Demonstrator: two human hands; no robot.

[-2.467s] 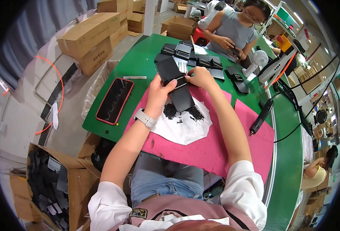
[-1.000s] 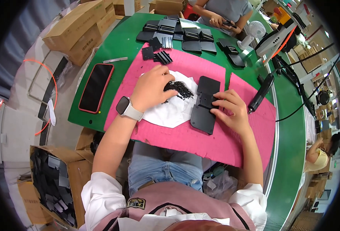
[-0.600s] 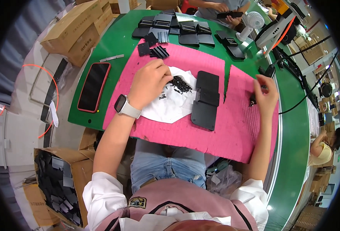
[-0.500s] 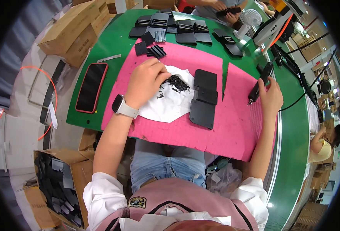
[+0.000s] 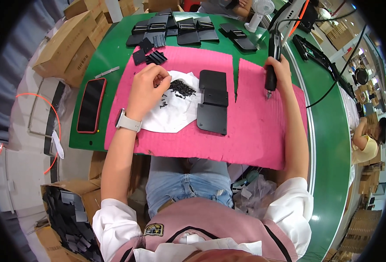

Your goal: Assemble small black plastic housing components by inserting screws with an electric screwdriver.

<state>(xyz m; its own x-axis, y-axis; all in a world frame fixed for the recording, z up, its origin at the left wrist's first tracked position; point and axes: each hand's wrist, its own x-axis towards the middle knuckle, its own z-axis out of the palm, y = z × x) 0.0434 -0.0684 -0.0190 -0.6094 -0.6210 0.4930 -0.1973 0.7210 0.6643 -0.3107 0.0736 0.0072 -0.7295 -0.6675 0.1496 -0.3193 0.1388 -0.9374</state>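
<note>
I have the right hand [image 5: 280, 73] wrapped round the driver [image 5: 270, 79], the bracket [image 5: 212, 99] on the mat [image 5: 256, 139], and the left hand [image 5: 146, 91] half-curled by the screws [image 5: 183, 88], holding what, if anything, I can't tell from here.

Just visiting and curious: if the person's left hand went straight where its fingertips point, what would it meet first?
Probably the pile of small black pieces on the white cloth, just right of the left hand, though its height above the cloth is unclear.

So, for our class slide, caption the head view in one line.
Right hand grips a black screwdriver; curled left hand beside small black parts on a white sheet.
</note>
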